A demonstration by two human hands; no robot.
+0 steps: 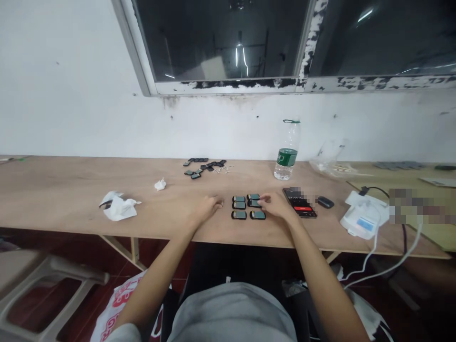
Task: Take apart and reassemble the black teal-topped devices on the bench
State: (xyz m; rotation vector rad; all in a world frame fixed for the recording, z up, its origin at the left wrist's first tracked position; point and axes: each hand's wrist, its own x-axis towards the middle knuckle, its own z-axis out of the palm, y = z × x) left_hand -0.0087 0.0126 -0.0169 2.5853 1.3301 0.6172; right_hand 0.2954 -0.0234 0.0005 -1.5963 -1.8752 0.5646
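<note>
Your right fingers (262,200) sat close together on one of six black rectangular devices with teal faces (239,205), though this view could not show whether they gripped it. Your left fingers (218,203) were bunched just beside that group, holding nothing visible (your right hand (278,205) and left hand (202,210) nearly framed it). The six lay in three neat pairs at 12 o'clock, near the front edge of the pale plywood tabletop (53,190). A loose heap of small black pieces (205,167) with tiny silver bits (223,168) lay farther out, also at 12 o'clock. A wide stretch of plywood separated your left hand from a crumpled white tissue (119,207) near 9 o'clock. Toward 3 o'clock, a black smartphone (299,203) lay just beside your right hand, narrowing the room there. A clear water bottle with a green label (286,156) stood at 1 o'clock.
</note>
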